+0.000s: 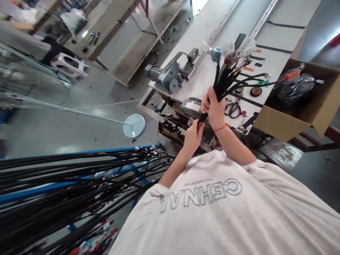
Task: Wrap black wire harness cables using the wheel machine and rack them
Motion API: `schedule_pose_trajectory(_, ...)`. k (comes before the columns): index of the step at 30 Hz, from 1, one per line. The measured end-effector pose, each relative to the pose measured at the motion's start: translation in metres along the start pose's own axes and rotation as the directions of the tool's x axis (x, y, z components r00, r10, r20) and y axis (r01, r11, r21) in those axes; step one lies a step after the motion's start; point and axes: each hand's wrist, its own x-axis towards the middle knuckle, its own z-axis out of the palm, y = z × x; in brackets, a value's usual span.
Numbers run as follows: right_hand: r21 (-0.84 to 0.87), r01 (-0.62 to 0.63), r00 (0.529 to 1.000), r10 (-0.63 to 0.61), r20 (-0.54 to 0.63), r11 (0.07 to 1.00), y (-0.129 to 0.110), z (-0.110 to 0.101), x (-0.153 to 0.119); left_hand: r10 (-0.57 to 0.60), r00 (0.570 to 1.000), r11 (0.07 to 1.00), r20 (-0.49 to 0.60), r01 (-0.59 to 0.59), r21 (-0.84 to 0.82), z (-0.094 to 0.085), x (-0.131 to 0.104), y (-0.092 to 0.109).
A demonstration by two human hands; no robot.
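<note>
A: Where is the wire harness held?

B: Near the edge of the tabletop. The bundle is grasped by the right hand near the fanned branches, and by the left hand lower down.

A: Handling note?

B: The bundle is best gripped snugly, without crushing; loose branches should be guided clear of the scissors.

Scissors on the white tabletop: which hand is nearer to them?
Right. The right hand grips the cable bundle just left of the scissors in view; the left hand is farther left and lower.
</note>
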Motion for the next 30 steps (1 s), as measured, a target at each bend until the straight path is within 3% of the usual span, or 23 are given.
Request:
schedule_pose_trajectory(3,0.014,-0.043,0.998,0.042,0.046,0.999,-0.006,-0.002,0.0,-0.034,0.988,0.983,0.154,0.061,-0.171,-0.011,-0.013,-0.011)
schedule_pose_trajectory(5,0.13,-0.131,0.987,0.117,0.107,0.983,-0.021,-0.009,0.004,-0.068,0.935,0.936,0.349,0.181,-0.303,-0.026,-0.023,-0.017)
schedule_pose_trajectory(8,0.243,-0.264,0.961,0.234,0.145,0.933,-0.034,-0.021,0.008,-0.129,0.807,0.872,0.576,0.369,-0.322,-0.059,-0.035,-0.023)
schedule_pose_trajectory(10,0.205,-0.285,0.957,0.266,0.117,0.936,-0.027,-0.024,-0.001,-0.199,0.71,0.859,0.675,0.458,-0.229,-0.088,-0.041,-0.026)
schedule_pose_trajectory(14,-0.019,-0.353,0.927,0.352,0.126,0.936,0.015,-0.02,-0.049,-0.36,0.459,0.848,0.812,0.524,0.08,-0.153,-0.053,-0.032)
schedule_pose_trajectory(16,-0.097,-0.464,0.866,0.473,0.162,0.881,0.041,-0.021,-0.075,-0.431,0.373,0.834,0.822,0.512,0.205,-0.178,-0.062,-0.035)
schedule_pose_trajectory(17,-0.11,-0.525,0.825,0.537,0.177,0.844,0.054,-0.024,-0.085,-0.457,0.352,0.828,0.817,0.504,0.246,-0.186,-0.067,-0.037)
schedule_pose_trajectory(19,-0.084,-0.605,0.77,0.609,0.189,0.792,0.077,-0.03,-0.092,-0.488,0.37,0.82,0.79,0.503,0.272,-0.195,-0.076,-0.041)
schedule_pose_trajectory(21,0.002,-0.606,0.788,0.599,0.145,0.796,0.098,-0.034,-0.083,-0.502,0.446,0.822,0.741,0.513,0.248,-0.194,-0.081,-0.047)
schedule_pose_trajectory(23,0.101,-0.563,0.826,0.564,0.019,0.821,0.115,-0.034,-0.06,-0.504,0.552,0.841,0.664,0.487,0.234,-0.187,-0.079,-0.054)
schedule_pose_trajectory(25,0.186,-0.506,0.831,0.534,-0.159,0.843,0.128,-0.03,-0.033,-0.487,0.651,0.868,0.583,0.434,0.241,-0.176,-0.07,-0.064)
schedule_pose_trajectory(27,0.231,-0.46,0.799,0.513,-0.314,0.858,0.137,-0.024,-0.008,-0.46,0.725,0.887,0.512,0.392,0.242,-0.164,-0.058,-0.075)
schedule_pose_trajectory(30,0.243,-0.429,0.747,0.492,-0.447,0.87,0.147,-0.02,0.014,-0.424,0.797,0.905,0.429,0.355,0.234,-0.149,-0.044,-0.093)
